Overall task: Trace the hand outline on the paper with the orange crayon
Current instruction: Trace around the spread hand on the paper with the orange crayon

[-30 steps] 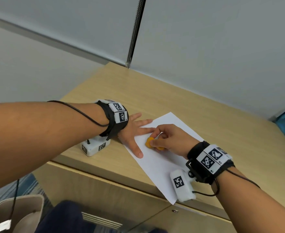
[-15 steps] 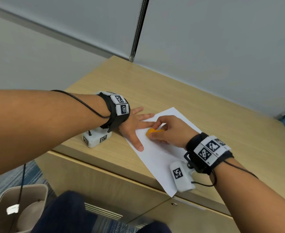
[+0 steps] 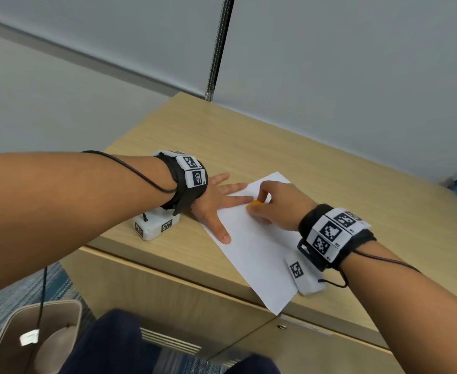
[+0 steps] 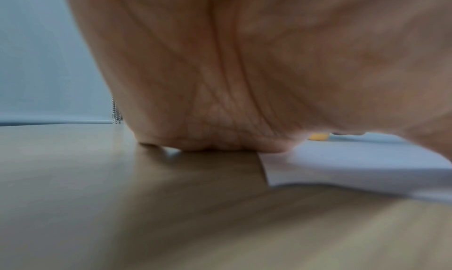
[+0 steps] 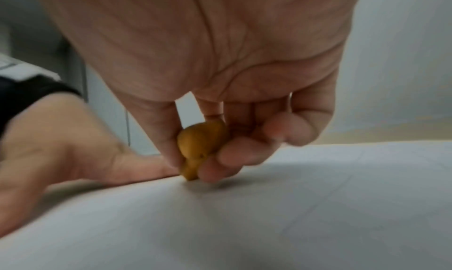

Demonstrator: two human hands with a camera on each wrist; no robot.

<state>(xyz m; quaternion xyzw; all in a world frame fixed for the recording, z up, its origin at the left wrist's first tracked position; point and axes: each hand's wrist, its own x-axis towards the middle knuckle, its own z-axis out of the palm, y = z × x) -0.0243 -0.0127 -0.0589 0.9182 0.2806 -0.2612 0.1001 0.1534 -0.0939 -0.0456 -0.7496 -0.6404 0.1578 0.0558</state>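
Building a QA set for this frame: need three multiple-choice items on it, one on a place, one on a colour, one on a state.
1. Where does the crayon tip sit?
A. on the bare desk
B. on the paper beside a left-hand finger
C. in the bin

2. What colour is the crayon?
A. blue
B. green
C. orange

3. How is the left hand?
A. flat, fingers spread
B. fisted
C. lifted off the desk

Key: B, the crayon touches the paper next to a finger; C, it shows orange in the right hand; A, the left hand lies flat, partly on the paper.
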